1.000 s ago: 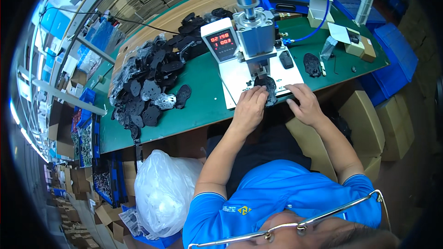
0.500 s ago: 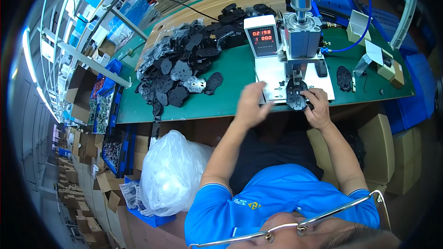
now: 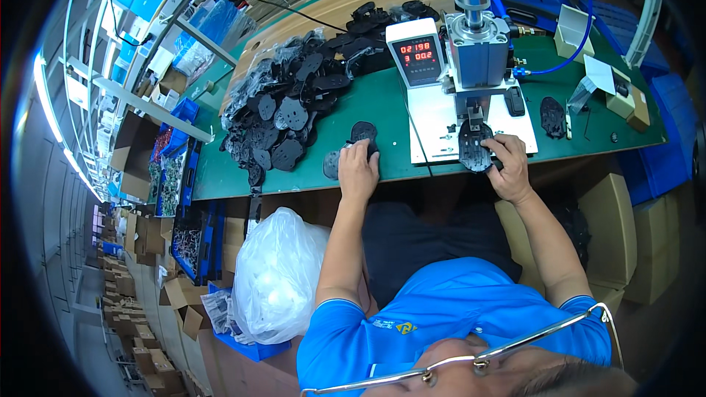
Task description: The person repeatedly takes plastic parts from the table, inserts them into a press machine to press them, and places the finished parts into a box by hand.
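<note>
My right hand [image 3: 509,167] pinches the right edge of an oval black plastic shell [image 3: 475,156], which lies on the white base of a bench press [image 3: 478,62], under its metal head. My left hand [image 3: 358,172] is on the green table left of the press, its fingers curled over a black plastic shell [image 3: 363,131]. The palm and fingers partly hide that shell. A second, greyer shell [image 3: 332,165] shows beside the left hand's outer edge. Behind it spreads a large heap of similar black shells [image 3: 283,114].
A control box [image 3: 414,55] with a lit red display stands at the press's left. Right of the press lie a loose black shell [image 3: 552,117] and small boxes [image 3: 616,95]. A stuffed clear plastic bag [image 3: 278,276] sits below the table's front edge, near the left arm.
My left hand has moved left from the press to the shells near the heap. Two shells there now lie closer to the front edge. My right hand stays at the shell under the press.
</note>
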A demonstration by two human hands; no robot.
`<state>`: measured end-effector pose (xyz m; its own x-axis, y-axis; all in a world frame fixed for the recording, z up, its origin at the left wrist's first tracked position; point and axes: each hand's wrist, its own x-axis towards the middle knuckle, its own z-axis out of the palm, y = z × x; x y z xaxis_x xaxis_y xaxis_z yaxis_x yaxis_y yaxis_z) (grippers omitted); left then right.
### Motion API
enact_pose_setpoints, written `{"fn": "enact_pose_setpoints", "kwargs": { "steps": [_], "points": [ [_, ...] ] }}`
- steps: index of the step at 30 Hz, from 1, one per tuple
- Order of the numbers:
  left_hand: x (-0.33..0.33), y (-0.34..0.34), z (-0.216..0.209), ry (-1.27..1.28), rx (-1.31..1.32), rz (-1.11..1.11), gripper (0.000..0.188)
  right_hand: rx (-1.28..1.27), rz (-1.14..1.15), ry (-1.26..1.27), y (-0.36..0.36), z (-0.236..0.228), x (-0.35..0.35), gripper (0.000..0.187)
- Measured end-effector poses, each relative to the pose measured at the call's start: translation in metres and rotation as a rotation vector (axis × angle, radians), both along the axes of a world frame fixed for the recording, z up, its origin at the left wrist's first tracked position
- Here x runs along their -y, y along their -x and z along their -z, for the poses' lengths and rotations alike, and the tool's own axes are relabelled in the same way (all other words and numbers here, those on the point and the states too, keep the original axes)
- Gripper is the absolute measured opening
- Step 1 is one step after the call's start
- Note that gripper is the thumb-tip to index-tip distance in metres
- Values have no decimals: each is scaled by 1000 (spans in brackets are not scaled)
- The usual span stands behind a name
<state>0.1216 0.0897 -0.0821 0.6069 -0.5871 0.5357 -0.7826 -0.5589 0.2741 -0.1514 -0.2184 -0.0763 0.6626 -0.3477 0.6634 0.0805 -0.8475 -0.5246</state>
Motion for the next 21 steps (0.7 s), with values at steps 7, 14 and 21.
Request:
{"fn": "enact_pose_setpoints", "kwargs": {
  "steps": [7,14,21],
  "points": [
    [-19,-13,-5,-14,7,33,46,3,-14,8,-2,-3,-3,49],
    [-33,-20,-20,-57,61,109,71,-5,1,-3,-1,-2,-3,47],
    [-77,3,-15,-286,10,-220,80,-18,13,0,2,1,1,50]
  ]
}}
